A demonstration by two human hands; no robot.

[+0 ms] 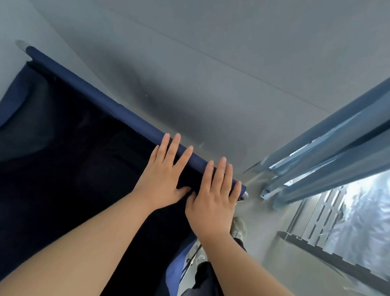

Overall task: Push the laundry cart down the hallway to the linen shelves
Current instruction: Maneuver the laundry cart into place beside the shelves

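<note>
The laundry cart (62,155) is a deep navy fabric bin that fills the left and lower middle of the view, and its dark inside looks bare. A fabric-covered top rail (106,103) runs diagonally from upper left to centre right. My left hand (166,171) lies flat on that rail with its fingers spread over the edge. Right beside it, my right hand (214,193) rests flat on the rail's near corner, fingers together. Neither hand curls around the rail.
Grey floor (215,70) stretches ahead of the cart. A blue-grey metal shelf frame (336,154) stands at the right, with a slotted upright (320,222) and plastic-wrapped contents (369,218) below it. My shoe (238,228) shows under the cart's corner.
</note>
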